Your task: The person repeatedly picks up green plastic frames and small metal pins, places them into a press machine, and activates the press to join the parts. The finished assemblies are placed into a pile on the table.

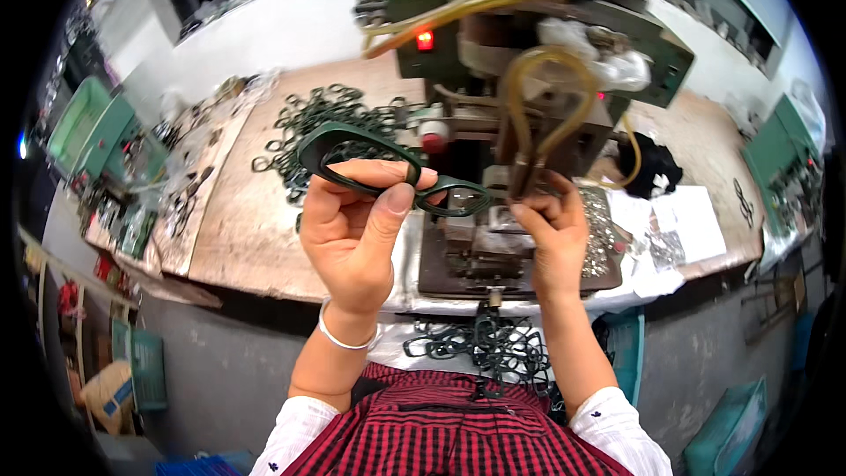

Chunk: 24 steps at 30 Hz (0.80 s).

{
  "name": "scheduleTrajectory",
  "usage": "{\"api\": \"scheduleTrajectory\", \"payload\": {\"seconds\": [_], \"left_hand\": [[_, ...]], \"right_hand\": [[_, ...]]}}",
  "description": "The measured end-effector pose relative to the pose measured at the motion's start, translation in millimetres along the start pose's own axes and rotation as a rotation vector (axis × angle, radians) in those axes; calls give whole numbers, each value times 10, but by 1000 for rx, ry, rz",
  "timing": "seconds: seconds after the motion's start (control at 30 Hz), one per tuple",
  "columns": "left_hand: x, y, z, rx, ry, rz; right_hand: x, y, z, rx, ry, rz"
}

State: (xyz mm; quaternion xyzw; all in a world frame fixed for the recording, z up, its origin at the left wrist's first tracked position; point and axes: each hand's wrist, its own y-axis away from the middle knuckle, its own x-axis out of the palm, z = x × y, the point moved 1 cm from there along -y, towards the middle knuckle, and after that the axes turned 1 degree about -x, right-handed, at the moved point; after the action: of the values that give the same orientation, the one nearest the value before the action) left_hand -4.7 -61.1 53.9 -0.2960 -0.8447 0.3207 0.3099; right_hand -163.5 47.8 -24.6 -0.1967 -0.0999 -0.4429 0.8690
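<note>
My left hand (357, 229) is raised above the bench edge and grips a dark green scissor-handle piece (370, 159) with two finger loops; the thumb presses on it near its narrow end. My right hand (551, 229) reaches to the base of the small green press machine (493, 53), its fingertips pinched together by the tool block (480, 229); what they pinch is too small to tell. A pile of the same green handle pieces (322, 115) lies on the wooden bench behind my left hand. More of them (480, 344) lie in my lap.
Yellowish hoses (529, 97) loop down the machine front, and a red light (425, 40) glows on it. Small silver parts (599, 229) and papers (687, 220) lie at right. Tools clutter the bench's left end (189, 185). Green crates (88, 123) stand at far left.
</note>
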Motion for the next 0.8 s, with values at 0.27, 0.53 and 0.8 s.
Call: {"api": "scheduleTrajectory", "payload": {"seconds": [0.27, 0.53, 0.8], "left_hand": [[79, -147, 299, -87, -68, 36], [-125, 343, 315, 358, -529, 683], [-158, 703, 594, 642, -630, 727]], "right_hand": [[70, 13, 106, 92, -125, 31], [-197, 171, 183, -97, 233, 198], [-1179, -201, -503, -188, 869, -175]]}}
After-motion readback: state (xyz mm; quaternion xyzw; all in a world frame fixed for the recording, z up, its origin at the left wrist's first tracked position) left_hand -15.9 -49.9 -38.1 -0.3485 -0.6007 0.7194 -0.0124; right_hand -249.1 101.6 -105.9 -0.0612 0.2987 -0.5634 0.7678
